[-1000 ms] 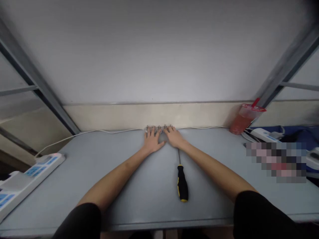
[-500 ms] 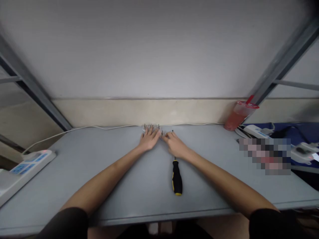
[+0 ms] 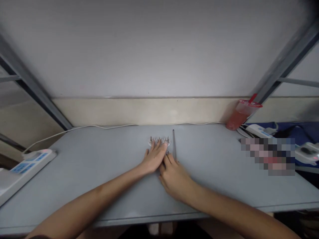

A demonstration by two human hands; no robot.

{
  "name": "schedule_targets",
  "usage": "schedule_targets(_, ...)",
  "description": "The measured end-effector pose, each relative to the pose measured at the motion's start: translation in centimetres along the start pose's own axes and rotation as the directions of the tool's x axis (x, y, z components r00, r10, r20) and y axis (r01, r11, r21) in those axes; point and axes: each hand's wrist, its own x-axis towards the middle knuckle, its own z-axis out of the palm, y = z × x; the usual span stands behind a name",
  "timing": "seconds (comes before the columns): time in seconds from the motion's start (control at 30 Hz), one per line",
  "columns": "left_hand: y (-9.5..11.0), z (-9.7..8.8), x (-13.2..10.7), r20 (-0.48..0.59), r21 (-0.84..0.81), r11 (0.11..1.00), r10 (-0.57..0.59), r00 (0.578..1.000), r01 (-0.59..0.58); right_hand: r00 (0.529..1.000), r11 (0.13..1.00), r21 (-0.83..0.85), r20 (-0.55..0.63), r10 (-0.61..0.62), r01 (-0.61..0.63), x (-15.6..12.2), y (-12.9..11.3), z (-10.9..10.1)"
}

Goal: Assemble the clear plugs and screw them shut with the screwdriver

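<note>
A small clear-looking piece with several thin metal pins standing up from it lies on the desk. My left hand rests on its near side, palm down, with the fingers stretched out over it. Beside it, my right hand has curled fingers, with the fingertips together at the piece's near right edge. What they hold, if anything, is hidden. A screwdriver's metal shaft points away from me just right of the pins. Its handle is hidden under my right hand.
A white power strip lies at the left, with a cable running along the wall. At the back right stands a red drink cup with a straw. Another power strip and a blurred-out item are at the right.
Both hands and the pinned piece have moved towards me. My right hand now covers the screwdriver's handle, which showed before, and the shaft has come into view.
</note>
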Motion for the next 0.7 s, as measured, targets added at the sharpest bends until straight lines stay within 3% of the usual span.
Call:
schedule_targets(0.13,0.1,0.1,-0.8,-0.053,-0.126,0.991,0.041,0.998,-0.048,0.999,0.999,0.016,-0.037,0.04,-0.04,0.5,-0.2,0.3)
schedule_targets(0.27,-1.2,-1.8,-1.7,-0.134,-0.238,0.962,0.107,0.985,-0.137,0.993,0.998,0.04,-0.11,0.045,-0.041,-0.4,0.1,-1.4)
schedule_targets(0.37,-3.2,-3.9,-1.9,-0.328,-0.349,0.9,0.143,0.934,-0.261,0.982,0.992,0.128,-0.182,0.044,-0.02,-0.9,1.9,-3.3)
schedule_targets(0.43,-4.5,-4.7,-1.2,-0.41,-0.407,0.878,0.072,0.909,-0.253,0.983,0.978,0.206,-0.168,0.073,-0.037,-0.3,4.0,-3.8)
schedule_targets(0.53,-5.5,-4.2,0.8,-0.418,-0.434,0.877,0.006,0.909,-0.206,0.989,0.976,0.208,-0.116,0.091,-0.066,1.9,7.4,-2.6)
schedule_targets(0.7,-4.7,-1.7,2.8,-0.331,-0.473,0.87,-0.029,0.943,-0.14,0.989,0.965,0.241,-0.073,0.129,-0.108,4.1,10.5,-0.1)
